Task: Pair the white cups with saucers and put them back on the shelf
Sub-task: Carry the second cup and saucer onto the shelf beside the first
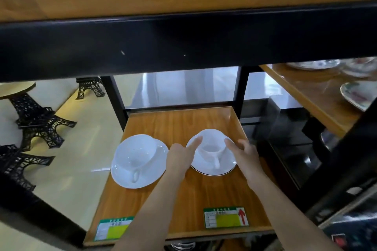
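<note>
Two white cups stand on white saucers on a wooden shelf (183, 195). The left cup (135, 154) sits on the left saucer (158, 171), its handle toward me. The right cup (212, 142) rests on the gold-rimmed right saucer (226, 166). My left hand (179, 156) has a finger on that cup's left rim. At the cup's right rim are the fingers of my right hand (243, 152). Both hands flank the right cup with fingers spread; neither lifts it.
A thick wooden shelf with a black edge (183, 40) hangs low overhead. Green price labels (225, 217) sit at the shelf's front edge. Patterned plates (359, 93) lie on a neighbouring shelf at right. Black tower-shaped stands (38, 120) are on the floor at left.
</note>
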A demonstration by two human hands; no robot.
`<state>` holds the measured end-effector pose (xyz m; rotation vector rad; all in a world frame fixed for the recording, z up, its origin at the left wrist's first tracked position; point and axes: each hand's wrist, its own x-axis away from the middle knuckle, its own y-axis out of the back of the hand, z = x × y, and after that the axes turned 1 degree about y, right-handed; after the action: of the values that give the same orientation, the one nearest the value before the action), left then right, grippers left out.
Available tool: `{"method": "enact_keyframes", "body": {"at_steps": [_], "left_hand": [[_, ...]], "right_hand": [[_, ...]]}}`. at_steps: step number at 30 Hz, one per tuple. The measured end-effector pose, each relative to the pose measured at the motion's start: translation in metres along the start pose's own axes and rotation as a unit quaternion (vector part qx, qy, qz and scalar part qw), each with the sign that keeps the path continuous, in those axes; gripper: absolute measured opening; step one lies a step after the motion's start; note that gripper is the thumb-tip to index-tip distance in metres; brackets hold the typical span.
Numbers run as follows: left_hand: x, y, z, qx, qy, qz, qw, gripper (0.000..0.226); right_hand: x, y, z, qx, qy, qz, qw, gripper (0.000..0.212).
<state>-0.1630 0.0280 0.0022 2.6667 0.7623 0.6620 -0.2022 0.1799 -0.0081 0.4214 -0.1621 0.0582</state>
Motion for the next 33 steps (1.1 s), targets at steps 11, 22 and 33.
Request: {"method": "enact_keyframes", "body": {"at_steps": [11,22,33], "left_hand": [[0.013,-0.009,0.001,0.09,-0.113,0.008,0.989,0.028],[0.037,0.074,-0.008,0.127,-0.278,-0.239,0.922,0.028],[0.009,0.132,0.062,0.224,-0.05,-0.196,0.954,0.039]], "right_hand": [[0.019,0.004,0.003,-0.046,0.072,0.032,0.996,0.044],[0.033,-0.018,0.033,-0.007,0.285,-0.047,0.957,0.033],[0.058,-0.107,0.051,-0.077,0.165,0.29,0.94,0.055]]}}
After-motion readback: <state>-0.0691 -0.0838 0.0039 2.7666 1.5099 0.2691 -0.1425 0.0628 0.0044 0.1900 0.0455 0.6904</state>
